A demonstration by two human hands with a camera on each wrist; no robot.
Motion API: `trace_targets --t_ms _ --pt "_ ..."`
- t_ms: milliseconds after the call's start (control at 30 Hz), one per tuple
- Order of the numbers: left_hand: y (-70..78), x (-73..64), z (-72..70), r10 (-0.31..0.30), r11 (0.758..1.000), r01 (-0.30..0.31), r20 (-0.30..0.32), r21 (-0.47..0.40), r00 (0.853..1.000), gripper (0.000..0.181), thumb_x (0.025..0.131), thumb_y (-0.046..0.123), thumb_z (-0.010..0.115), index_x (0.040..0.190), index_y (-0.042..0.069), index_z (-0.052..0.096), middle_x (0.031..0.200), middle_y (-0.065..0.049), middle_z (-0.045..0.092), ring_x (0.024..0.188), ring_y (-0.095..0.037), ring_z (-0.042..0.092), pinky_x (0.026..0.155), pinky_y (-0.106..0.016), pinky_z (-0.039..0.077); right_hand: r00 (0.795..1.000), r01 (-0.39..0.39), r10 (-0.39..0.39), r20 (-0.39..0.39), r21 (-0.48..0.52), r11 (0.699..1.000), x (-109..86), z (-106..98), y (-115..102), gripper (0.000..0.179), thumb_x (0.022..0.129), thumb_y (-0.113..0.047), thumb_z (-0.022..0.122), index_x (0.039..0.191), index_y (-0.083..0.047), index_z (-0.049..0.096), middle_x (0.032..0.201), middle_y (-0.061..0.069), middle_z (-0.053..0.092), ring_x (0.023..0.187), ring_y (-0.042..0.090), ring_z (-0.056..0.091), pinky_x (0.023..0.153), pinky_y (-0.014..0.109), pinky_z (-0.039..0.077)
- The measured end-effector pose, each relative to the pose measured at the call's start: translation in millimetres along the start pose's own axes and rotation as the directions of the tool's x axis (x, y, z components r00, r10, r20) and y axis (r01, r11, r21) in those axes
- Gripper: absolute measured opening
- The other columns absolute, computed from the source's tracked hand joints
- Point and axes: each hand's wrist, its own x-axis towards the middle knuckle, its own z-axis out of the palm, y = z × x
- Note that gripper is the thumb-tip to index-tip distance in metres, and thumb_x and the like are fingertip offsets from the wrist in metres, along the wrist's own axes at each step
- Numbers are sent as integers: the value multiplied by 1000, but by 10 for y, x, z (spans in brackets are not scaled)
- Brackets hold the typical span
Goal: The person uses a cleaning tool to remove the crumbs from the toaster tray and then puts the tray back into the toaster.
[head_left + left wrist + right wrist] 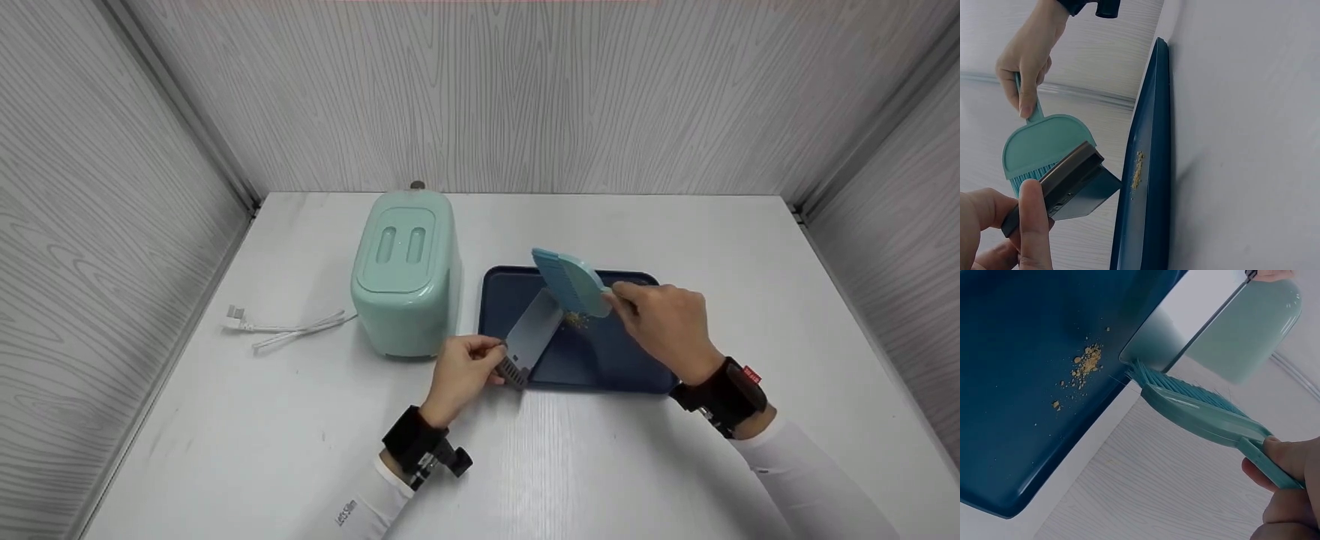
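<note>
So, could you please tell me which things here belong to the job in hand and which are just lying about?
In use:
- teal hand brush (right hand)
- crumb tray (left hand)
- navy tray
- crumbs

Apparently idle:
- mint-green toaster
- white power cord

The place looks like a recording booth: a smooth white tabletop [300,450] is enclosed by pale grey panels [487,97] printed with wood grain, meeting at corners along straight grey strips [178,97]. A rounded, glossy mint-green toaster-like appliance [397,277] and a rectangular dark-blue tray [600,364] add a kitchen note; black strapped-on wrist devices [724,394] suggest filming equipment.
</note>
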Motion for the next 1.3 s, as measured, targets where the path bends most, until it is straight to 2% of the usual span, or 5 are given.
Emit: trace_targets --t_ms 333,567,767,933,1300 --pt "6 3 8 1 1000 -1 -7 -7 1000 21 98 2 67 111 -11 76 94 -19 73 66 -9 64 61 -23 66 999 4 -4 40 -4 1000 -79 -6 19 43 96 -21 79 65 -15 50 53 -4 34 49 7 25 49 20 6" --pt "-3 0 -3 -12 1000 12 -2 -1 1000 22 99 1 66 114 -11 75 101 -24 74 68 -9 66 62 -23 66 997 -35 31 66 62 997 -110 -38 8 40 96 -24 79 66 -16 55 51 -6 35 47 4 28 47 17 7" --pt "-25 8 -7 -12 1000 12 -3 -6 1000 23 99 2 66 115 -12 74 100 -23 73 70 -10 65 63 -23 66 987 -134 123 105 101 986 -100 -141 44 18 96 -27 79 85 -12 78 52 -1 49 48 6 36 45 19 14" --pt "-29 7 -13 -7 1000 6 -9 -9 1000 23 99 1 66 115 -13 74 96 -19 73 71 -10 63 62 -22 66 970 -222 205 128 143 965 -93 -218 60 22 95 -27 79 104 -8 84 53 1 54 49 6 37 44 20 17" --pt "-23 16 -9 -7 1000 7 -11 2 1000 22 99 2 66 114 -12 75 94 -18 72 71 -11 63 63 -23 67 963 -243 206 175 225 943 -139 -183 -14 21 98 -26 76 106 -9 84 58 0 60 52 3 38 46 18 22"
